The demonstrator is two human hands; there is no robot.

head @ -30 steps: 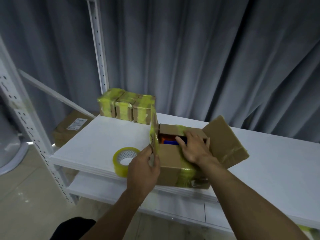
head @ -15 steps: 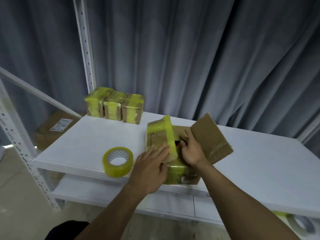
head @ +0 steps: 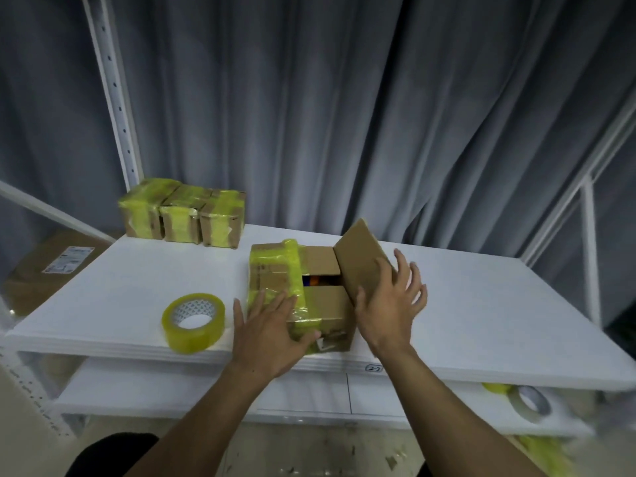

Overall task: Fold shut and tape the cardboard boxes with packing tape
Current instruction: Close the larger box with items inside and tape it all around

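1. Flat and straight-fingered, the left hand (head: 268, 333) presses down on the left flap (head: 275, 270) of the cardboard box (head: 330, 306), with its thumb against the box's front face; it grips nothing.
2. The right hand (head: 390, 304) is likewise spread wide and holds nothing. Its palm is against the outer side of the right flap (head: 358, 259), which stands tilted up (not yet folded down).
3. The cardboard box sits near the front edge of the white shelf (head: 481, 304), between the two hands. Its left flap lies down, covered in yellowish tape, and a gap in the top shows something orange and blue inside.
4. A tape roll (head: 193, 321) lies flat on the shelf just left of the left hand, apart from the box.
5. Three taped boxes (head: 182, 215) stand side by side at the back left of the shelf, before a grey curtain (head: 344, 115).
6. A second roll (head: 530, 404) lies on the lower shelf, right.
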